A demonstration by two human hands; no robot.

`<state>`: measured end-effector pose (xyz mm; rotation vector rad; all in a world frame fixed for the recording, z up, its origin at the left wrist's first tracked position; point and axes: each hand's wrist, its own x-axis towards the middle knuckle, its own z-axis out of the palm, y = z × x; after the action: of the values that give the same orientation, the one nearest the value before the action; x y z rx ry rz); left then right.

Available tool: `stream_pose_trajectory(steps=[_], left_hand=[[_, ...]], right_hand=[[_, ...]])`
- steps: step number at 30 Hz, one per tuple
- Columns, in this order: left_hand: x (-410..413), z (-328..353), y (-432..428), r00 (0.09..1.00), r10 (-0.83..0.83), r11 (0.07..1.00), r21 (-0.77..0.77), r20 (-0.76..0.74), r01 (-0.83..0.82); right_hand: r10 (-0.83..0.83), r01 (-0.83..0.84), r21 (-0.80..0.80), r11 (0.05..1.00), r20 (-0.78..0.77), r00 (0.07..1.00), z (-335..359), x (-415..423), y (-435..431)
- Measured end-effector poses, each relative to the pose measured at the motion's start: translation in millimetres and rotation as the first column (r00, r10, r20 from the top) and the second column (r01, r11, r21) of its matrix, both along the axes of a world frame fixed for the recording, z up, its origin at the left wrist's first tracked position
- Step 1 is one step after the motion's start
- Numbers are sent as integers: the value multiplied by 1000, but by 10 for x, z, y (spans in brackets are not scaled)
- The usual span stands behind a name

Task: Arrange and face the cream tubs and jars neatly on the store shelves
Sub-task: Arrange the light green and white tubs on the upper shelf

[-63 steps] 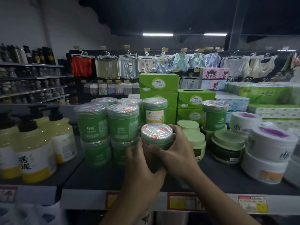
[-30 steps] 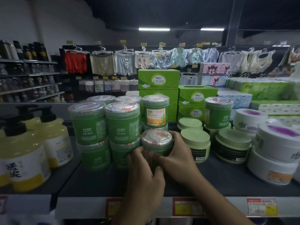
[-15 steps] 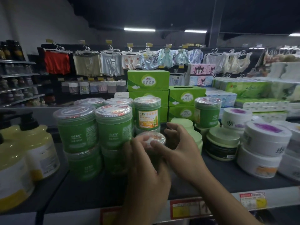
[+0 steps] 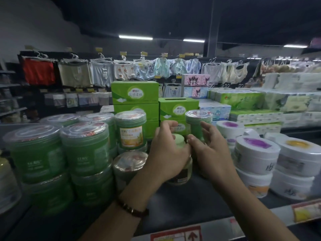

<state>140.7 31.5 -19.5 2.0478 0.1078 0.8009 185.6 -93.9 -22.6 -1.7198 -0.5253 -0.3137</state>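
Note:
My left hand (image 4: pixel 166 153) curls over a pale green-lidded cream jar (image 4: pixel 183 173) on the dark shelf (image 4: pixel 191 202) and grips it from the left. My right hand (image 4: pixel 210 153) sits just right of the jar, its thumb at the lid and its fingers loosely spread in front of a tall green tub (image 4: pixel 198 119). A green tub with a clear lid (image 4: pixel 129 164) stands free on the shelf to the left of my hands. Stacked green tubs (image 4: pixel 36 153) fill the left side, and one tub with an orange label (image 4: pixel 131 131) stands behind.
White tubs with purple and orange tops (image 4: pixel 255 153) are stacked at the right. Green tissue boxes (image 4: pixel 134 94) rise behind the jars. A pump bottle (image 4: pixel 7 180) stands at the far left edge. Price tags (image 4: pixel 175 233) line the shelf's front lip.
Both hands let go of the clear-lidded green tub, which now stands on the shelf. They moved right to the pale green jar, and my left hand took hold of it.

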Motion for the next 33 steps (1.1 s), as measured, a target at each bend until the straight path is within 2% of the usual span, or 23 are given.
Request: stream_pose_trajectory(steps=[4, 8, 13, 17, 21, 27, 33], left_hand=[[413, 115, -45, 996, 10, 999, 33, -88, -7], [745, 279, -108, 988, 56, 998, 25, -143, -53], [1111, 406, -153, 977, 36, 999, -18, -212, -41], [1301, 391, -169, 966, -8, 995, -100, -258, -18], [1410, 360, -218, 966, -34, 989, -151, -256, -5], [1428, 335, -241, 964, -41, 983, -181, -264, -8], [1433, 336, -249, 980, -16, 963, -268, -198, -39]], right_hand=[[25, -20, 51, 998, -88, 996, 53, 153, -144], [57, -48, 63, 997, -159, 986, 89, 246, -219], [93, -81, 61, 995, -220, 971, 125, 375, -234], [210, -166, 182, 969, -253, 945, 30, 513, -189], [246, -180, 247, 952, -269, 931, 11, 600, -181], [189, -147, 166, 975, -276, 942, -14, 645, -225], [123, -114, 56, 992, -209, 970, -7, 630, -258]])
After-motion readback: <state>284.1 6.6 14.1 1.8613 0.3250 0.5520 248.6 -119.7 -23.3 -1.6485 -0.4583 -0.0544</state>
